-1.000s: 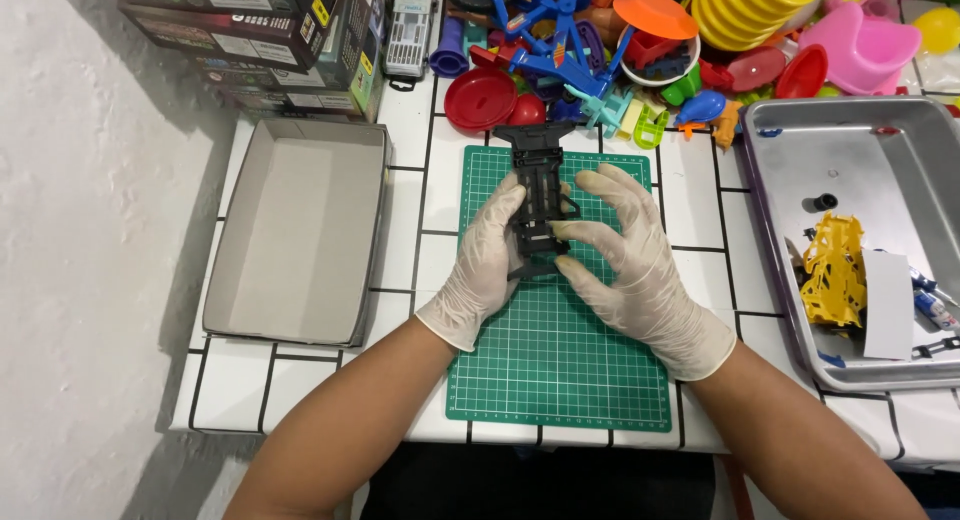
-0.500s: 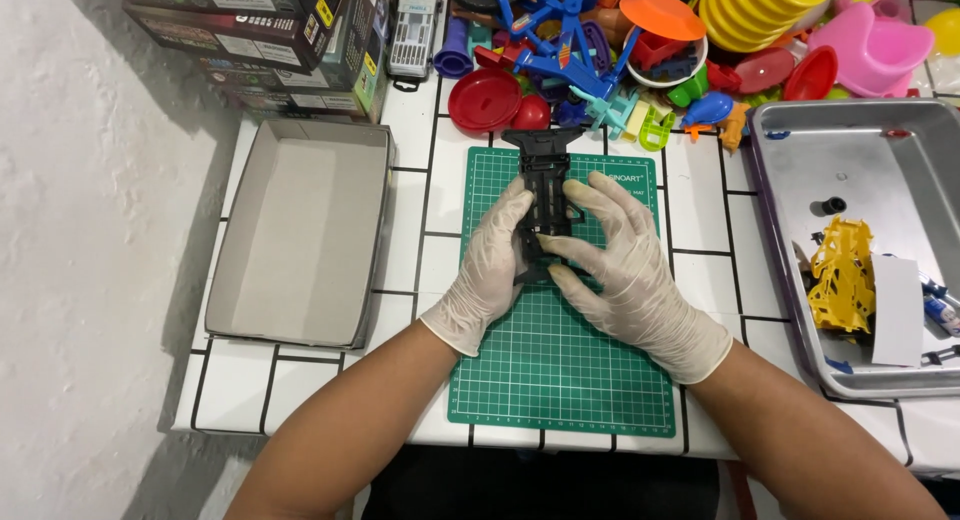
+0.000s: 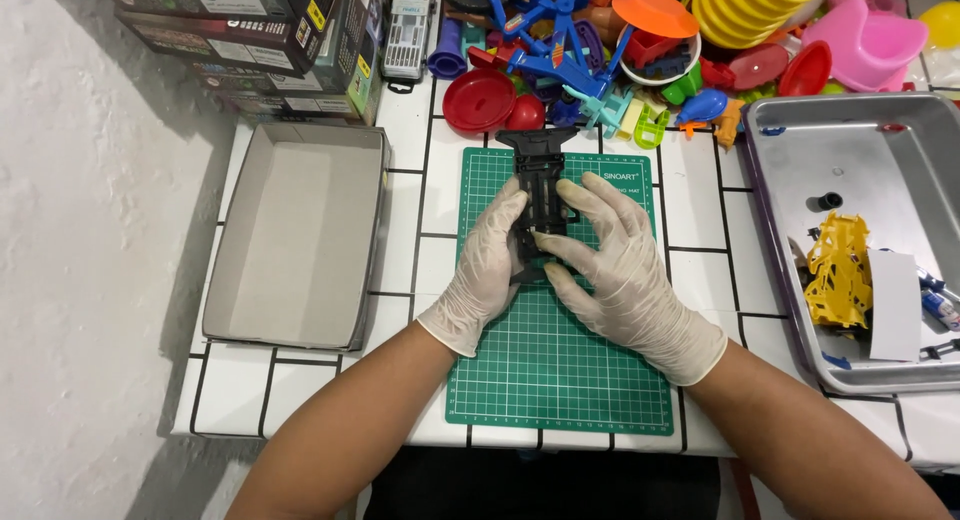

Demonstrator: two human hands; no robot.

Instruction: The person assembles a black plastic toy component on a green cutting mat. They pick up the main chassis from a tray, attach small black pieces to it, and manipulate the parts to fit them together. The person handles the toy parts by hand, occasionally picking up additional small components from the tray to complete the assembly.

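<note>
A long black plastic toy chassis point(image 3: 539, 180) lies lengthwise over the green cutting mat point(image 3: 560, 380). Both my hands wear pale latex gloves. My left hand point(image 3: 487, 265) grips the chassis from its left side near the lower end. My right hand point(image 3: 615, 260) holds it from the right, fingers spread across the top. The lower part of the chassis is hidden under my fingers.
An empty grey cardboard tray point(image 3: 300, 230) sits left of the mat. A metal tray point(image 3: 860, 180) at right holds a yellow plastic part point(image 3: 838, 275), a white sheet and small bits. Colourful plastic toys point(image 3: 640, 50) and stacked boxes point(image 3: 250, 40) crowd the back.
My hands and the black chassis have barely shifted; the view has drifted slightly. The grip looks the same.
</note>
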